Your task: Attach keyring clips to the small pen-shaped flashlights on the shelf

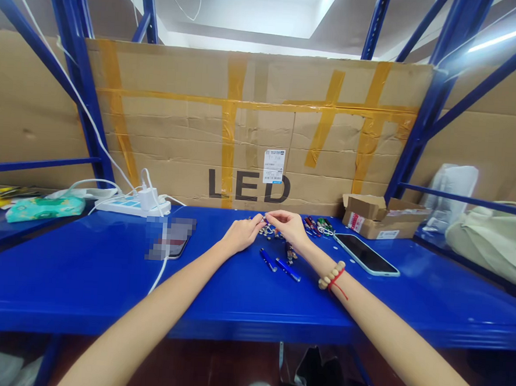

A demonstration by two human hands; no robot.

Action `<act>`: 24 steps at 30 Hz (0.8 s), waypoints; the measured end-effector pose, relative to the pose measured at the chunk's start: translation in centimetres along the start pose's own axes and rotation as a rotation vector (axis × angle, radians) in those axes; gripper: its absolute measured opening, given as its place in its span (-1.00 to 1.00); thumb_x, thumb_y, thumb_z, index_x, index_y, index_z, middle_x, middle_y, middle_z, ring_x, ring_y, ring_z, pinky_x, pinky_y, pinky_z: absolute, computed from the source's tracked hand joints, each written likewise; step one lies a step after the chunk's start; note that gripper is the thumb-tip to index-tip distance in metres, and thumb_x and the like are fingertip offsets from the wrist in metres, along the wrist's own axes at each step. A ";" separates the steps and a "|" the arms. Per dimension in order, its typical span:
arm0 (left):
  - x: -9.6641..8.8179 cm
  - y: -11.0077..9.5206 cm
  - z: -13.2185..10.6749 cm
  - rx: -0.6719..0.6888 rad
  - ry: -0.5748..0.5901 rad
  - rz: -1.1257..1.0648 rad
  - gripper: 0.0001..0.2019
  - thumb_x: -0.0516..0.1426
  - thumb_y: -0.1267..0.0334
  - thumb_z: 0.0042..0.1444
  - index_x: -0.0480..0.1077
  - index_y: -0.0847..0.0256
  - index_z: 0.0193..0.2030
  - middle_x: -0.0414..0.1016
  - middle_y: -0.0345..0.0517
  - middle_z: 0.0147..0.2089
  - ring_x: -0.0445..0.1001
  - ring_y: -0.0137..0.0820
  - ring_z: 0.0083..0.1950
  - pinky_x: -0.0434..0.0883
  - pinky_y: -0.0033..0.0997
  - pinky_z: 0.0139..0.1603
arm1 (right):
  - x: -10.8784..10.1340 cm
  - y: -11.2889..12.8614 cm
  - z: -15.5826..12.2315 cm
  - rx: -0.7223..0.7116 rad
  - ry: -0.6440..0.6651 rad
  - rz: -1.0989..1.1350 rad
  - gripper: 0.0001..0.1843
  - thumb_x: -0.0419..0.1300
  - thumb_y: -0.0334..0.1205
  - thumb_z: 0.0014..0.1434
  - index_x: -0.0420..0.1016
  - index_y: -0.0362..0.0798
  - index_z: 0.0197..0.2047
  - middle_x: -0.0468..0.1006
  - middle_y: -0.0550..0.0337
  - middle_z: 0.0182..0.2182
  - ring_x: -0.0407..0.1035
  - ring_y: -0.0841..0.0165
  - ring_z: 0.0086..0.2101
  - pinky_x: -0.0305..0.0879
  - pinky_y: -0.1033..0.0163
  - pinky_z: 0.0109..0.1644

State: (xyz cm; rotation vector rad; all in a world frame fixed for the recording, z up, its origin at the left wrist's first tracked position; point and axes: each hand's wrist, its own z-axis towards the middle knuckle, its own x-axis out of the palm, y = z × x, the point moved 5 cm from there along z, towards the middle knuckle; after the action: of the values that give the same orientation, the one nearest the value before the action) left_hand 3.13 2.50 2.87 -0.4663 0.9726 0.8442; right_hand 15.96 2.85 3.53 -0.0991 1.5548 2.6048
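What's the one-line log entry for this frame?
left hand / right hand: fingertips close together, any held item unclear | two blue cylinders: lying on blue tabletop | pale-cased phone: flat, beyond cylinders, rightward

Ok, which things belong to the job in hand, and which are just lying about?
Likely part of the job:
whatever the left hand and right hand meet over, too small to identify
small metallic parts
two blue tubes
probably red pieces and green pieces

Apparently just lying about:
light-edged phone
second phone
power strip
green packet
open carton

Both tubes (pixel 288 270) on the blue surface (pixel 234 296) are blue with silvery ends; the cardboard (pixel 270 130) behind it is brown.
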 end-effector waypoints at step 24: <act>0.0 -0.8 0.0 -0.086 -0.045 -0.130 -0.74 -0.18 0.15 0.22 0.26 0.11 -0.13 0.49 -0.16 -0.33 0.48 -0.32 -0.27 0.25 -0.50 -0.39 | -1.1 2.1 0.2 -0.264 0.254 -0.453 -0.72 0.16 -0.07 0.01 0.43 -0.15 -0.39 0.47 0.19 -0.48 0.24 0.51 -0.54 0.15 0.38 -0.47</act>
State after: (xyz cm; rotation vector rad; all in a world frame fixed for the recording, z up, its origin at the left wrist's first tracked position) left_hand 3.80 2.05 2.86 -0.5758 0.8577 0.7774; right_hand 16.76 1.97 5.61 -0.7355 1.0708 2.4713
